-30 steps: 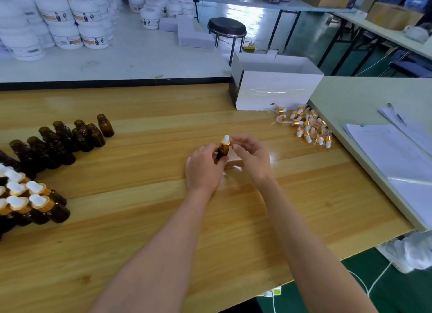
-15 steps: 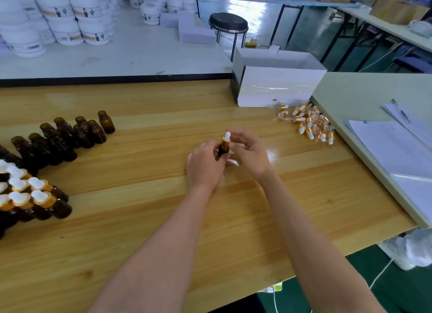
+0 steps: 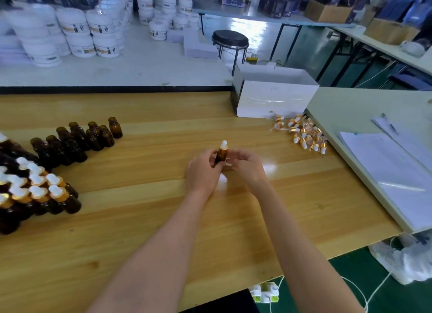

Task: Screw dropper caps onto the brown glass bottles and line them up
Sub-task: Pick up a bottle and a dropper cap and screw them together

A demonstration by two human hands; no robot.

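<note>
Near the middle of the table (image 3: 145, 231), the left hand (image 3: 203, 173) holds a bottle (image 3: 220, 155) upright. Its fingers are curled round the brown body and hide the lower half and the base, so I cannot tell whether the bottle stands on the wood or is lifted off it. A cap (image 3: 223, 146) with a gold collar and white bulb sits on the neck, clear above both hands. How far it is screwed down cannot be made out.

The right hand (image 3: 248, 167) is close against the bottle's right side, its fingers bent toward the glass below the collar. Blur there hides the fingertips, and I cannot tell whether they pinch the bottle or only lie beside it.

At the left edge, capped bottles (image 3: 39, 192) stand packed together, and the group is cut off by the frame, so its full extent is unseen. Just behind them toward the far edge stand open bottles (image 3: 77, 139), dark and hard to count.

Loose caps (image 3: 304, 135) lie in a heap by the right edge near the far corner, with their glass tubes barely visible. A white box (image 3: 273, 102) stands at that corner, just beyond the heap, and its inside is out of sight. Papers (image 3: 392, 170) lie on the paler table (image 3: 350, 107) butting the right edge, running out of frame.
</note>
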